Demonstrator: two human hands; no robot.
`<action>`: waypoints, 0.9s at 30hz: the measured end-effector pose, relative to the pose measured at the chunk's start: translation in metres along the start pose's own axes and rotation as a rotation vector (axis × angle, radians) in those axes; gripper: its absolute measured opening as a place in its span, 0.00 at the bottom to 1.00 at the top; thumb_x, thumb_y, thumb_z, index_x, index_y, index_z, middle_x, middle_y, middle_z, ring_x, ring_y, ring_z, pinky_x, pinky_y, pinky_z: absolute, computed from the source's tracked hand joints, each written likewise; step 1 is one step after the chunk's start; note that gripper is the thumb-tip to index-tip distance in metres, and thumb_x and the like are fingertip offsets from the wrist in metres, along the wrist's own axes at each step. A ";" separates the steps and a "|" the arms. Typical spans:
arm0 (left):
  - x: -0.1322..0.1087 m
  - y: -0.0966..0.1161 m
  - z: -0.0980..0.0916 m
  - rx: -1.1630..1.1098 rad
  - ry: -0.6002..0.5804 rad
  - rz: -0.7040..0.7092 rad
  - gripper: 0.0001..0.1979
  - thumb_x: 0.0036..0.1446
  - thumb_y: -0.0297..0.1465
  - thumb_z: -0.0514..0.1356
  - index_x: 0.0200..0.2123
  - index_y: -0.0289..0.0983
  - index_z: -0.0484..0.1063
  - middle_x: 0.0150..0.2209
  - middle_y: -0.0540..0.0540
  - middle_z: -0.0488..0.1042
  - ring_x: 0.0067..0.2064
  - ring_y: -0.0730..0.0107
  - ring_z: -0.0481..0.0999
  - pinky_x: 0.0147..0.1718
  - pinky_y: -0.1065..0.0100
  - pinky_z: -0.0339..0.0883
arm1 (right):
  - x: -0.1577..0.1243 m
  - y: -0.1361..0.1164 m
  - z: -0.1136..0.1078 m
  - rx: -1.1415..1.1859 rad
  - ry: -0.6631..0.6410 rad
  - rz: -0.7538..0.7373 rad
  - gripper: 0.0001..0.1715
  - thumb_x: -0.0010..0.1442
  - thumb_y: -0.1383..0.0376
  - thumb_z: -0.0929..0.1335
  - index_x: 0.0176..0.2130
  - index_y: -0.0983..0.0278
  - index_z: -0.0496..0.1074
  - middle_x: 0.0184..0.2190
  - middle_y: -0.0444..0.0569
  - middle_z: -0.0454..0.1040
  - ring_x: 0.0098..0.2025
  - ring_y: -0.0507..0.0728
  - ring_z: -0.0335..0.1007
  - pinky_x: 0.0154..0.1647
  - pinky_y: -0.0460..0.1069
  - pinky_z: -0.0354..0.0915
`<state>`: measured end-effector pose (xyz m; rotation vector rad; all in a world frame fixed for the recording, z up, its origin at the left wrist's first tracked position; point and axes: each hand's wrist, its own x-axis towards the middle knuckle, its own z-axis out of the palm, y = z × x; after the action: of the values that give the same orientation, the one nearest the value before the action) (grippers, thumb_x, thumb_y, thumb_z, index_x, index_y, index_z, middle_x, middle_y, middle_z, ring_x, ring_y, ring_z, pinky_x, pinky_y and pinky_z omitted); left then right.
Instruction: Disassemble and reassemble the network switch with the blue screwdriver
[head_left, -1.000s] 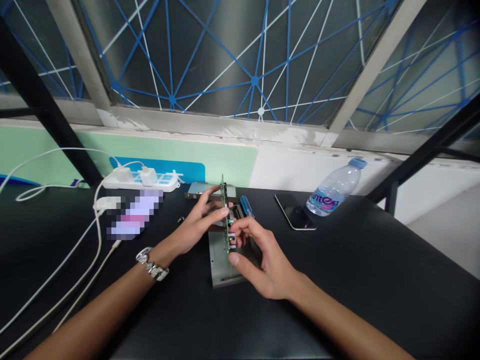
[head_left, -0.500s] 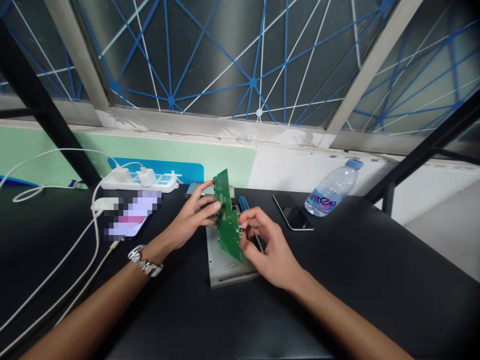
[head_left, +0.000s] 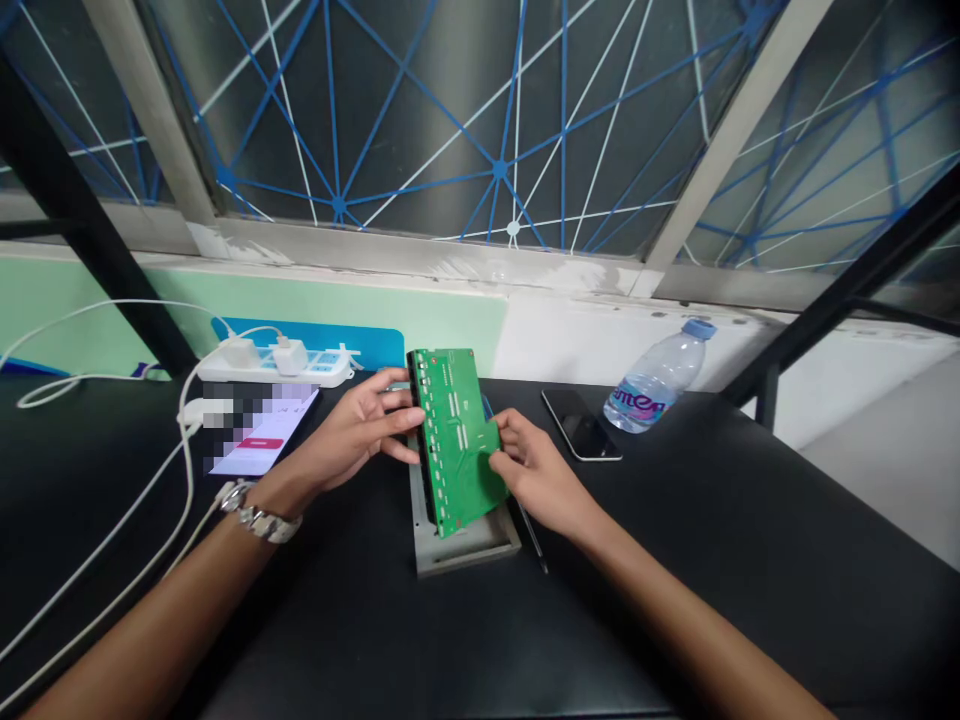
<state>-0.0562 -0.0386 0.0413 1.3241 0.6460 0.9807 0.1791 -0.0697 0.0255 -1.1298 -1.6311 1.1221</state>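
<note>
A green circuit board (head_left: 459,430) is held tilted above a grey metal casing (head_left: 469,550), with its broad face toward me. Along the board's left edge runs a row of black parts. My left hand (head_left: 373,425) grips that left edge, thumb on the face and fingers behind. My right hand (head_left: 544,470) pinches the board's right edge between thumb and fingers. To the right of the casing lies a screwdriver (head_left: 534,540), its thin shaft pointing toward me and its blue handle mostly hidden behind the board and hand.
A dark-screened phone (head_left: 581,425) and a tilted water bottle (head_left: 656,378) are on the right. On the left, a lit phone (head_left: 262,432), white cables (head_left: 189,490) and a power strip (head_left: 315,368) with chargers occupy the black table (head_left: 450,650). Behind stands the wall below a window.
The circuit board has turned from nearly edge-on to show its broad face. Both hands have shifted with it and still hold its edges. More of the screwdriver's shaft shows.
</note>
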 end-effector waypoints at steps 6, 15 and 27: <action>0.002 -0.025 0.011 -0.032 0.041 0.041 0.26 0.58 0.38 0.65 0.58 0.40 0.67 0.53 0.41 0.74 0.48 0.60 0.77 0.40 0.67 0.75 | -0.004 -0.005 0.006 0.016 -0.040 0.001 0.15 0.52 0.73 0.62 0.41 0.62 0.64 0.28 0.41 0.67 0.33 0.54 0.67 0.36 0.50 0.62; 0.005 -0.033 0.026 -0.200 0.134 -0.261 0.40 0.59 0.62 0.45 0.50 0.35 0.75 0.42 0.37 0.81 0.44 0.50 0.81 0.42 0.54 0.74 | -0.017 -0.009 0.025 0.237 -0.158 -0.071 0.23 0.55 0.76 0.64 0.49 0.60 0.61 0.38 0.46 0.72 0.38 0.54 0.71 0.37 0.50 0.67; -0.001 -0.037 0.023 0.475 0.451 0.189 0.27 0.68 0.50 0.45 0.36 0.36 0.72 0.30 0.47 0.75 0.31 0.68 0.72 0.30 0.68 0.66 | -0.014 0.001 0.021 0.173 -0.087 -0.154 0.22 0.60 0.76 0.64 0.52 0.59 0.61 0.39 0.45 0.70 0.38 0.53 0.68 0.39 0.49 0.66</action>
<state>-0.0291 -0.0496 0.0093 1.6102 1.1661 1.3537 0.1627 -0.0868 0.0173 -0.8409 -1.6225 1.2000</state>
